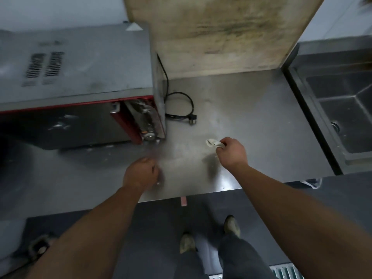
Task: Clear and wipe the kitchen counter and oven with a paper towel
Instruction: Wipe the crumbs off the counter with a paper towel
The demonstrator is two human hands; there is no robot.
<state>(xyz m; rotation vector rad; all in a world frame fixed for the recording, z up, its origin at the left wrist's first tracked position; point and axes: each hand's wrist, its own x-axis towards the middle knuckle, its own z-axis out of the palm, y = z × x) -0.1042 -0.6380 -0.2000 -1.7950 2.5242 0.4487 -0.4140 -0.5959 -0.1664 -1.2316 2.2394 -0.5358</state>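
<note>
Steel worktop (pixel 251 109) fills the middle of the view, dull and smeared, with a pale patch of residue near its centre. At its left stands the oven (pixel 76 77), grey on top with vent slots and red trim around a dark front; its control panel faces the open stretch of worktop. A black power cord (pixel 181 105) loops beside the oven's right side, its plug lying unplugged on the steel. Behind, a stained wooden board (pixel 221 33) leans upright against the wall, and a sink (pixel 342 109) is sunk into the worktop at the far right. The right hand (pixel 231 152) has its fingers curled round a crumpled paper towel (pixel 213 142), whose wad sticks out to the left of the knuckles and touches the steel just beside the pale residue. The left hand (pixel 141 174) hovers near the front edge of the worktop, blurred, fingers curled in; whether it holds anything I cannot tell. Below the edge, two shoes stand on a dark floor.
</note>
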